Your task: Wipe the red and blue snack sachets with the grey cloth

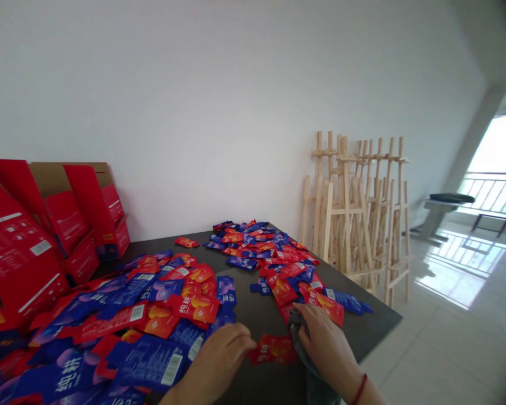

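My left hand is closed, its fingertips pinching the left end of a small red packet above the dark table. In my right hand, the fingers are bunched round a grey-green cloth that hangs toward me. The cloth meets the right end of that packet and hides part of it. Just beyond my right hand lie more red packets and a blue packet. A big heap of red and blue packets spreads left of and beyond my left hand, some with barcodes facing up.
Red cartons with raised flaps stand at the left. Another pile of packets covers the far end of the dark table. Wooden easels lean together past the table's right edge, and a white wall rises behind.
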### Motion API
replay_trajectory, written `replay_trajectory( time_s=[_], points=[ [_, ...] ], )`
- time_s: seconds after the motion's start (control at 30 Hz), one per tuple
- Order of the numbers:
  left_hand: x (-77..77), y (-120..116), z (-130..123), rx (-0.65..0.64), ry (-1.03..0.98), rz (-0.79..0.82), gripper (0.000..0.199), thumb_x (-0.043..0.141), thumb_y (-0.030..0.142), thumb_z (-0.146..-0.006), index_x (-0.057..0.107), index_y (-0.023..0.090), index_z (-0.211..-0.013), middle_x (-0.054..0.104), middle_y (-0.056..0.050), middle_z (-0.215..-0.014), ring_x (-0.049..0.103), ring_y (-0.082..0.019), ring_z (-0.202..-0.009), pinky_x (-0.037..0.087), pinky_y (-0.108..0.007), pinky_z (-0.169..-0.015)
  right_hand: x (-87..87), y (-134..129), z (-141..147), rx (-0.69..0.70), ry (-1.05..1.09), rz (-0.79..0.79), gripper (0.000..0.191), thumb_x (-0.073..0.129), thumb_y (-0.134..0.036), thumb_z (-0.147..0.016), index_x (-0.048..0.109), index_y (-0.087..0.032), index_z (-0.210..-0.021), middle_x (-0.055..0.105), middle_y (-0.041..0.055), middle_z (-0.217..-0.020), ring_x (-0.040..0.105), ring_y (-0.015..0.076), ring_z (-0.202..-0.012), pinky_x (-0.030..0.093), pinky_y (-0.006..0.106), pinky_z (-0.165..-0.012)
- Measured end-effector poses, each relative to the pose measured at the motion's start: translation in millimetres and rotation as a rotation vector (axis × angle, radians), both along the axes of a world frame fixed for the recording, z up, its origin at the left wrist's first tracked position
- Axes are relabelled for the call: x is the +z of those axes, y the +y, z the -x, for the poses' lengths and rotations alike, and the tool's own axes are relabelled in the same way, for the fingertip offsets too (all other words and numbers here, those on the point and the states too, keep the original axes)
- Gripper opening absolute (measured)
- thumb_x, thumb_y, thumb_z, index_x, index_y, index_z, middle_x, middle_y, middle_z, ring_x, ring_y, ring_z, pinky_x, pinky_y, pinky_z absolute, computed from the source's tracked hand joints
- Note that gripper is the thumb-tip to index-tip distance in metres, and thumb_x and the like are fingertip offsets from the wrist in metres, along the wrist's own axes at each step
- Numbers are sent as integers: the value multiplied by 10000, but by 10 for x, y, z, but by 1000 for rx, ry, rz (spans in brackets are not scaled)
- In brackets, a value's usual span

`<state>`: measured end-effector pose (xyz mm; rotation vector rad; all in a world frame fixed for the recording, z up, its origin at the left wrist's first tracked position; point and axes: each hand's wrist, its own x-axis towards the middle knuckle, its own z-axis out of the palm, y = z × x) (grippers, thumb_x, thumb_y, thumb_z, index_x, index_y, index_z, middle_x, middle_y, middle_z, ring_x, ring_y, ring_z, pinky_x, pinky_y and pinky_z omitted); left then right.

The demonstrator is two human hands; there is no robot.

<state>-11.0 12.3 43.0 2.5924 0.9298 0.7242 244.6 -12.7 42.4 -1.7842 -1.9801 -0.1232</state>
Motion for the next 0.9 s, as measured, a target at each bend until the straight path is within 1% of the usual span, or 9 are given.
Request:
replay_trajectory(
  time_s=[0.13,0.27,0.33,0.4,0.47,0.53,0.67,0.77,0.9],
  points=[
    [-7,-81,-56,-75,-24,35,207,388,194,-954,590,237,-961,638,-33,-975,567,-160,-904,409,-261,-821,51,-31,48,13,-13,-14,458,417,-111,-814,555,-179,-1246,609,98,-1195,570,213,-1075,441,328,-905],
    [-175,27,-129,112,-160,281,197,467,99,-864,579,212,-982,636,-16,-906,585,-144,-823,425,-239,-750,61,-29,101,29,25,-5,461,426,-86,-798,565,-165,-1230,618,94,-1161,565,207,-1066,431,315,-913],
    [-276,110,-157,182,-147,467,262,510,26,-772,590,192,-959,642,-4,-857,596,-148,-791,429,-233,-713,45,-34,125,57,46,-10,474,425,-66,-785,567,-167,-1225,620,84,-1149,562,198,-1063,426,298,-913],
    [-320,158,-160,196,-85,556,267,524,-14,-710,607,179,-875,646,-1,-835,602,-158,-807,427,-234,-716,28,-46,124,83,59,-16,491,422,-57,-777,563,-179,-1231,618,72,-1151,560,188,-1064,422,285,-913],
    [-279,152,-132,190,-40,435,257,499,-23,-721,609,181,-832,643,-13,-870,591,-165,-850,417,-243,-749,36,-58,88,80,58,-18,498,420,-57,-778,557,-185,-1239,611,71,-1165,556,189,-1073,421,287,-915],
    [-181,106,-86,168,7,185,280,451,-21,-770,608,194,-857,630,-28,-936,565,-174,-892,397,-261,-776,86,-68,34,47,48,-30,488,420,-65,-788,550,-180,-1244,602,81,-1180,546,202,-1091,417,307,-923],
    [-62,23,-43,15,202,-139,165,481,88,-886,591,209,-862,620,-26,-938,530,-177,-856,363,-277,-738,241,-81,67,22,59,-51,429,432,-72,-799,572,-165,-1194,596,90,-1164,524,217,-1094,391,329,-946],
    [-165,25,-73,-111,269,-208,129,524,175,-914,569,202,-797,606,7,-847,515,-145,-770,336,-261,-657,221,-84,318,161,75,-2,382,459,-53,-769,612,-188,-1093,608,54,-1097,532,190,-1025,400,285,-904],
    [-354,86,-90,-198,281,-241,143,577,199,-894,567,199,-751,596,28,-820,520,-125,-737,318,-252,-602,-51,-32,658,349,-38,106,204,505,-106,-792,644,-220,-891,609,23,-985,529,187,-933,424,271,-785]
  ],
)
